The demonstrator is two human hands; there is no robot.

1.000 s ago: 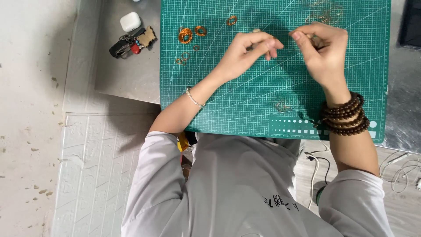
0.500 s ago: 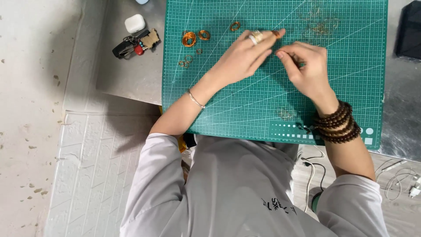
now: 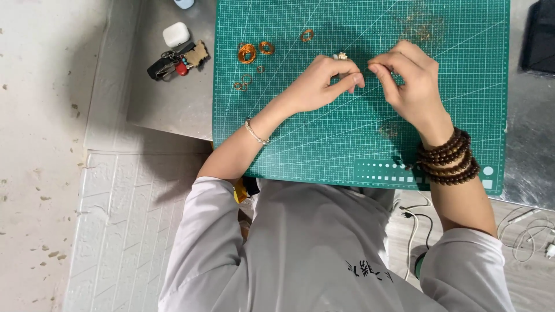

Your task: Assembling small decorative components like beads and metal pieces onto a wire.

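Note:
My left hand (image 3: pixel 321 81), with a ring and a thin bracelet, and my right hand (image 3: pixel 410 86), with dark bead bracelets on the wrist, meet fingertip to fingertip over a green cutting mat (image 3: pixel 324 144). Both pinch something very small and thin between them, apparently fine wire, too small to make out. Copper wire coils (image 3: pixel 247 53) and smaller wire rings (image 3: pixel 243 82) lie on the mat left of my hands. A loose tangle of fine wire (image 3: pixel 422 26) lies beyond my right hand.
The mat lies on a grey metal table (image 3: pixel 167 98). A bunch of keys (image 3: pixel 173 60) and a white earbud case (image 3: pixel 176 34) sit left of the mat. A dark object (image 3: pixel 540 34) is at the far right. Cables (image 3: pixel 529 228) lie on the floor at the right.
A second ago my hands were a little apart. They have come together, and now the fingertips pinch at one spot above the mat.

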